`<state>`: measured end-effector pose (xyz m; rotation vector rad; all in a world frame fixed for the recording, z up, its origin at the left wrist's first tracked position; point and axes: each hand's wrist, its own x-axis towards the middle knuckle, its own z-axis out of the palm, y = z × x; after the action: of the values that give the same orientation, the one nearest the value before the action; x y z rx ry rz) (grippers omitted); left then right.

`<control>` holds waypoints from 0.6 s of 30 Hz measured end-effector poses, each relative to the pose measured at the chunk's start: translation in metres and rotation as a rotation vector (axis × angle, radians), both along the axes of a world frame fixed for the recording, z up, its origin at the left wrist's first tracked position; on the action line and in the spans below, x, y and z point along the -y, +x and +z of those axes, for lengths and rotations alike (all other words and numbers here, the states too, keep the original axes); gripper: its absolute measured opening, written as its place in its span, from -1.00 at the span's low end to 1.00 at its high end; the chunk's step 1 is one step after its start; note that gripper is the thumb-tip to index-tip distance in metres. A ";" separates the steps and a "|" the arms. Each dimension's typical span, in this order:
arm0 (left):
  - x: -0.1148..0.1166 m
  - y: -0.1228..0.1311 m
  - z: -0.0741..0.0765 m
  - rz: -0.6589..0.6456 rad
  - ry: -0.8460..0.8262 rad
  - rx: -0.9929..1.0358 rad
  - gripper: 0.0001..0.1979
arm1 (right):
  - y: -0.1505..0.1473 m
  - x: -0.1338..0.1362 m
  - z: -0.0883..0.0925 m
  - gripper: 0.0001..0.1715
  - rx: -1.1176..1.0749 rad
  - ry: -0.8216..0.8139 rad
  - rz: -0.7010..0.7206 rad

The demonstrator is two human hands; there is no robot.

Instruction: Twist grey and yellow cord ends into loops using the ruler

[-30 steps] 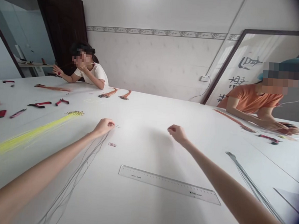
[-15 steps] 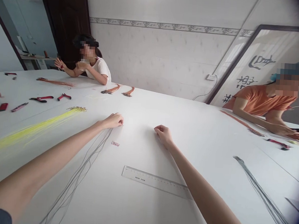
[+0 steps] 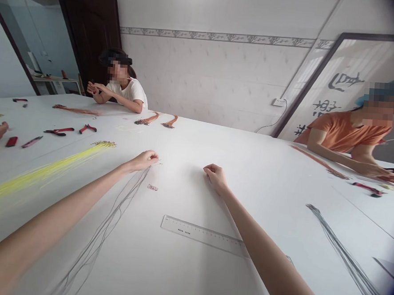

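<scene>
The left hand (image 3: 145, 159) lay on the white worktop (image 3: 256, 160) with its fingers (image 3: 153, 155) drawn together at the upper end of a loose bundle of grey strands (image 3: 107, 229). The bundle ran from under that hand back along the forearm to the near edge. The fingers appeared to pinch the strand ends, though the tips themselves were too small to make out. A small pink tag (image 3: 152, 187) lay just beside the strands, a little nearer than the left hand and apart from it. The right hand (image 3: 216, 174) rested on the worktop well apart from the left, its fingers curled into a loose fist. Whether anything sat inside that fist could not be told. A clear ruler (image 3: 198, 233) lay flat between the 2 forearms, its right end passing under the right arm. A long sheaf of yellow cords (image 3: 42, 171) stretched along the worktop to the left. Beyond it lay 2 red-handled pliers (image 3: 59, 131). A second grey bundle (image 3: 342, 252) lay near the right edge. A person in a white top (image 3: 128, 92) sat at the far left corner, close to some orange cords (image 3: 145, 119). Another person in an orange top (image 3: 338, 129) leaned on the worktop at the right.
</scene>
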<state>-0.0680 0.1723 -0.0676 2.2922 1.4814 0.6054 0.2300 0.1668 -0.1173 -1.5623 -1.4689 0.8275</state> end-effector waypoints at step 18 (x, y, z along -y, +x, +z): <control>0.120 0.017 -0.021 -0.186 0.204 0.223 -0.88 | -0.080 0.103 0.043 -0.72 -0.208 -0.232 0.528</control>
<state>-0.0515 0.0522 -0.0887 2.3848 1.1344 0.9591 0.1505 0.0643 -0.0745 -1.2058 -1.6979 1.4643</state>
